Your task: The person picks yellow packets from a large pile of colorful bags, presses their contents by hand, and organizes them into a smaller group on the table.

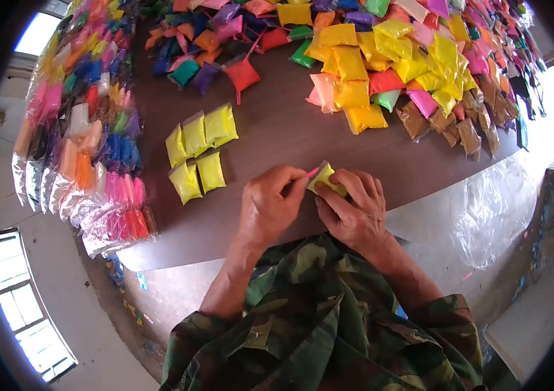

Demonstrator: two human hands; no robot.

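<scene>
My right hand (354,210) grips a small yellow packet (324,177) at the near edge of the brown table (277,130). My left hand (269,207) pinches a thin pink strip (313,172) that touches the packet's top. Both hands meet over the table's front edge. Several sealed yellow packets (199,151) lie in two short rows to the left of my hands.
A large heap of coloured packets (381,58), yellow, pink, orange, brown and purple, covers the far side of the table. Clear bags packed with coloured packets (88,150) hang over the left edge. Clear plastic sheeting (492,208) lies on the floor to the right.
</scene>
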